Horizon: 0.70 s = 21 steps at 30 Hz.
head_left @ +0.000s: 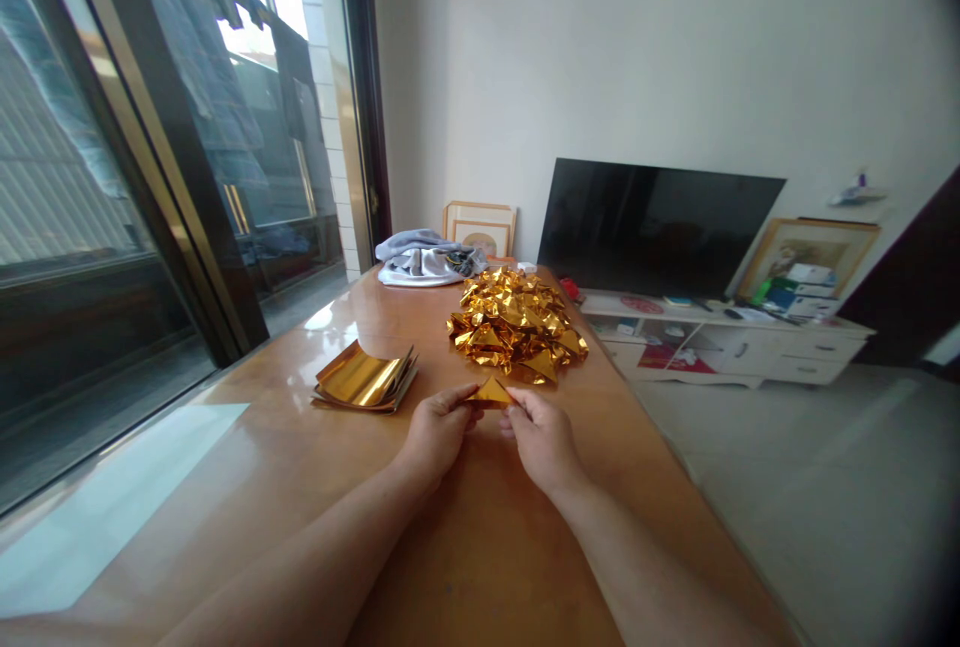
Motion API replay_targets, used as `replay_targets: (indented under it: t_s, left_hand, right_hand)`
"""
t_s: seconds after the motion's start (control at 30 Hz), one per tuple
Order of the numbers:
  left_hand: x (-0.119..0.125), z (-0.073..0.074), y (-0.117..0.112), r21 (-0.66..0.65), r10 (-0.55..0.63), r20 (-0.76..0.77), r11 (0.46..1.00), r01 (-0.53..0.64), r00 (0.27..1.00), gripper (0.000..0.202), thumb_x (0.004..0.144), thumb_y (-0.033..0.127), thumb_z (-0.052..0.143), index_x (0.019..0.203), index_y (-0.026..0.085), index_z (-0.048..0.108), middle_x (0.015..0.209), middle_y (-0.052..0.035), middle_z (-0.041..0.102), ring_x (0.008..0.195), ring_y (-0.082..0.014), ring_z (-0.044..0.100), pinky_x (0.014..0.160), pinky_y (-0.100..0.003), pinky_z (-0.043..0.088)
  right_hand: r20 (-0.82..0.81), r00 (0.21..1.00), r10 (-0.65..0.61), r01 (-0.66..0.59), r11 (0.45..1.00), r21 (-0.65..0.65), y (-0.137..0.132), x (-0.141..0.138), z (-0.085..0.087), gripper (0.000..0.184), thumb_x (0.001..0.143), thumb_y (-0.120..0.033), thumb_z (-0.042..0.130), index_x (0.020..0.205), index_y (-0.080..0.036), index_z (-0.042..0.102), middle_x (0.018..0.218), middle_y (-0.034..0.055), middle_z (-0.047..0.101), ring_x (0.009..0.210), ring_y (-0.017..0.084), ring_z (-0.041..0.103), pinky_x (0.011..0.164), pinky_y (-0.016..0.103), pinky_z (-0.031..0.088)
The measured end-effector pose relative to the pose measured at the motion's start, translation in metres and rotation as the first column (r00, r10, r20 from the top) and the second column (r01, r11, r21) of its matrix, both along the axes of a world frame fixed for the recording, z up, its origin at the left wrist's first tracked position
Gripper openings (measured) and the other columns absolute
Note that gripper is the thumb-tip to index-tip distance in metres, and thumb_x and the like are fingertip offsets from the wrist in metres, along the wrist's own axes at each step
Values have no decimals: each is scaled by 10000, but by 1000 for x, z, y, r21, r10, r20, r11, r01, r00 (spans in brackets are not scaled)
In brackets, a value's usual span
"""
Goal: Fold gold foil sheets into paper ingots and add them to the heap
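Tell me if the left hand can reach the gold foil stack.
Probably yes: only tabletop separates the left hand from the gold foil stack, though it pinches a folded gold piece.

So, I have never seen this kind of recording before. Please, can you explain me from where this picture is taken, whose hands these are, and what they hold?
There is no machine here, only a person using bare hands. The one picture comes from a camera worn on the person's head, looking forward and down, so the person's own arms come in from the bottom.

The left hand and right hand together hold a small gold foil triangle. On the wooden table lie a stack of gold foil sheets, on the left, and a heap of folded gold foil, straight ahead.
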State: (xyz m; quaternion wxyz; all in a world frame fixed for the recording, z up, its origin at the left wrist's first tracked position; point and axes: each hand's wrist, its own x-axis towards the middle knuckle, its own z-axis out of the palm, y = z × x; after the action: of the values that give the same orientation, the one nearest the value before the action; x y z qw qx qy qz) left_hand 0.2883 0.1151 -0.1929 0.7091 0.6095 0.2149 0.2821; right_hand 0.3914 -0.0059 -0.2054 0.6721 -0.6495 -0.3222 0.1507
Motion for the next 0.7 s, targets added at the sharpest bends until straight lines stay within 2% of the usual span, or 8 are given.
replay_targets:
  t_s: [0.27, 0.47, 0.6, 0.7]
  left_hand:
    - [-1, 0, 1, 57, -18, 0, 998, 18, 1000, 337, 727, 155, 660, 1039, 176, 785, 930, -68, 767, 759, -158, 658, 734, -261, 510]
    - [-1, 1, -2, -8, 6, -9, 1000, -7, 1000, 357, 762, 159, 637, 1102, 150, 746, 924, -98, 764, 768, -174, 683, 751, -291, 536]
    - [1, 0, 0, -11, 17, -25, 1000, -17, 1000, 342, 774, 173, 636, 1097, 125, 739, 938, -118, 763, 738, -174, 688, 721, -292, 540]
    - [2, -2, 3, -2, 16, -24, 1000, -16, 1000, 301, 766, 166, 633, 1037, 126, 757, 919, -115, 763, 718, -176, 685, 700, -289, 541]
  right_hand:
    - [2, 1000, 5, -5, 1000, 1, -1, -1, 0, 369, 815, -356, 608, 1138, -217, 723, 939, 60, 752, 735, 228, 706, 688, 363, 597]
    - [-43, 999, 0, 1, 1000, 4, -1, 0, 2, 386, 814, -361, 599, 1161, -215, 687, 981, 61, 744, 725, 211, 705, 687, 366, 597]
    - [-66, 998, -24, 24, 1000, -9, -1, 1, 2, 297, 807, -364, 608, 1041, -201, 689, 873, 52, 735, 701, 211, 702, 655, 355, 592]
    - [-15, 999, -28, 28, 999, -23, -1, -1, 2, 285, 827, -367, 586, 1033, -201, 691, 877, 53, 731, 696, 215, 704, 647, 354, 593]
